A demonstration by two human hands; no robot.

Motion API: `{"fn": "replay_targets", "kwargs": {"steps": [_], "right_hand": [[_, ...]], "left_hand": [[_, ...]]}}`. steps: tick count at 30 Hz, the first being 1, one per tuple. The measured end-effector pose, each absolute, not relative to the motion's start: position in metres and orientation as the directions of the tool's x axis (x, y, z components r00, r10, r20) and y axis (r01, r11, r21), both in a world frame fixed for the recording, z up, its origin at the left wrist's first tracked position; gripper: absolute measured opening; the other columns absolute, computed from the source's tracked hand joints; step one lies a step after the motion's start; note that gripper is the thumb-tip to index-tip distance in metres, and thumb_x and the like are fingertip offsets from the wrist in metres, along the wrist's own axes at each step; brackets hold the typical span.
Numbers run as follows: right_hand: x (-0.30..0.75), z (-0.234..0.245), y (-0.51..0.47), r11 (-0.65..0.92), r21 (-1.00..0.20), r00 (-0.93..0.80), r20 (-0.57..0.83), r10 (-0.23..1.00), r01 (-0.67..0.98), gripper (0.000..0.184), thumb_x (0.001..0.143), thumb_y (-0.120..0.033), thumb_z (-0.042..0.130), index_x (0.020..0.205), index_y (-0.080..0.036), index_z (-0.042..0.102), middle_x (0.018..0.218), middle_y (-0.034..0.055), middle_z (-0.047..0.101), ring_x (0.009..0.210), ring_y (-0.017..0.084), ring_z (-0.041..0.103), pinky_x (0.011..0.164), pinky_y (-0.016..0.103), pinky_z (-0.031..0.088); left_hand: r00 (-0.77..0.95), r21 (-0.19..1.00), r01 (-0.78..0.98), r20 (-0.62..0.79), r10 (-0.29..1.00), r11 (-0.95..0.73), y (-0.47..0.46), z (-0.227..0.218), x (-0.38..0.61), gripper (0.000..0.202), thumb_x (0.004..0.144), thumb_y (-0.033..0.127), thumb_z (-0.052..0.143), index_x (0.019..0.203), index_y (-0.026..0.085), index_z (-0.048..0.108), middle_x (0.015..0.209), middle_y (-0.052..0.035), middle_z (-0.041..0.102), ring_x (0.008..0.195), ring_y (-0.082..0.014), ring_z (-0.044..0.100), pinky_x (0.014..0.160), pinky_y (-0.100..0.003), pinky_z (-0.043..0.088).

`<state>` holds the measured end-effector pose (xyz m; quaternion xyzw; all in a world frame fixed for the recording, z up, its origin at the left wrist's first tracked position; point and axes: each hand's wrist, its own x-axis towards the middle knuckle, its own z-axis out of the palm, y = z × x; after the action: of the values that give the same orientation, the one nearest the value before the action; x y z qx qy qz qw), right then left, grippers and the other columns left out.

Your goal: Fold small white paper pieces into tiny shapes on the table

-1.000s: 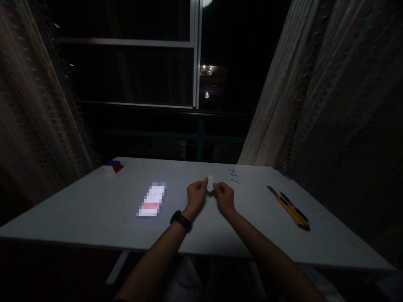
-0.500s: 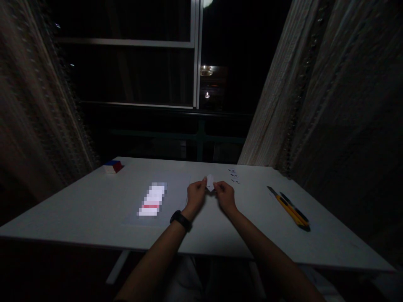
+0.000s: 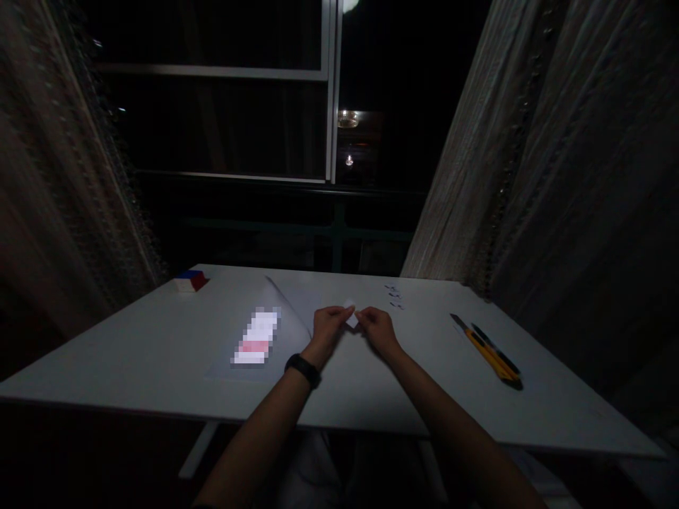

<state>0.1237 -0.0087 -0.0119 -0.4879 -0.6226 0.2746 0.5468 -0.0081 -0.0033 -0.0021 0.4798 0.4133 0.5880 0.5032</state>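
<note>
Over the middle of the white table, both hands pinch a small white piece of paper [image 3: 351, 320] that looks folded. My left hand [image 3: 329, 327], with a dark band on its wrist, closes thumb and fingers on the paper's left side. From the other side, my right hand [image 3: 378, 328] grips its right edge, fingertips almost meeting the left ones. Just left of my left hand, the edge of a larger white sheet [image 3: 289, 305] stands up from the table. A lit, blurred-out screen [image 3: 257, 336] lies on the pale paper beside it.
A yellow utility knife [image 3: 491, 357] with its blade out and a dark pen [image 3: 496, 348] lie to the right. Several small dark marks or pieces [image 3: 394, 297] sit beyond my right hand. A red, blue and white block [image 3: 189, 281] rests at the back left corner. Curtains [image 3: 456, 177] hang behind.
The small paper has turned and shows less between my fingers, and my hands have drawn slightly closer. The larger sheet's edge, flat before, now stands raised left of my left hand.
</note>
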Motion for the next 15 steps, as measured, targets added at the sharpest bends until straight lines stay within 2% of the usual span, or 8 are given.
{"fn": "replay_targets", "kwargs": {"steps": [3,6,11,15], "right_hand": [[0.126,-0.013,-0.006,0.309,-0.928,0.047,0.325,0.945,0.207,0.034,0.066,-0.049,0.061,0.059,-0.016,0.058,0.049,0.0021,0.060,0.042,0.013,0.052,0.042,0.024,0.040],[0.126,-0.012,-0.005,0.249,-0.963,0.037,0.254,0.966,0.105,0.033,0.062,-0.047,0.065,0.064,-0.016,0.056,0.047,-0.0002,0.058,0.038,0.011,0.049,0.038,0.023,0.038],[0.128,-0.006,-0.010,0.271,-0.961,-0.077,0.274,0.959,-0.046,0.035,0.059,-0.037,0.070,0.087,-0.019,0.059,0.055,-0.0036,0.059,0.044,0.010,0.050,0.041,0.021,0.039],[0.131,-0.003,-0.011,0.258,-0.961,-0.242,0.276,0.930,-0.101,0.028,0.055,-0.029,0.073,0.080,-0.016,0.066,0.059,-0.0020,0.059,0.049,0.010,0.050,0.046,0.022,0.038]], "left_hand": [[-0.049,0.964,-0.249,0.087,0.995,-0.096,-0.003,-0.003,-0.007,0.038,0.045,0.039,0.080,0.067,0.010,0.067,0.051,-0.0002,0.056,0.041,-0.0068,0.044,0.042,-0.021,0.030],[-0.059,0.963,-0.258,0.060,0.996,-0.074,-0.002,-0.004,-0.007,0.035,0.045,0.036,0.081,0.061,0.010,0.064,0.048,0.0009,0.053,0.040,-0.0060,0.043,0.041,-0.020,0.029],[-0.004,0.957,-0.289,-0.030,1.000,0.028,-0.001,-0.007,-0.013,0.032,0.049,0.036,0.078,0.055,0.010,0.060,0.042,0.0018,0.048,0.036,-0.0047,0.037,0.038,-0.020,0.024],[0.029,0.932,-0.347,-0.104,0.994,0.107,0.001,-0.009,-0.015,0.031,0.049,0.035,0.077,0.054,0.011,0.058,0.040,0.0028,0.046,0.034,-0.0042,0.034,0.037,-0.020,0.021]]}}
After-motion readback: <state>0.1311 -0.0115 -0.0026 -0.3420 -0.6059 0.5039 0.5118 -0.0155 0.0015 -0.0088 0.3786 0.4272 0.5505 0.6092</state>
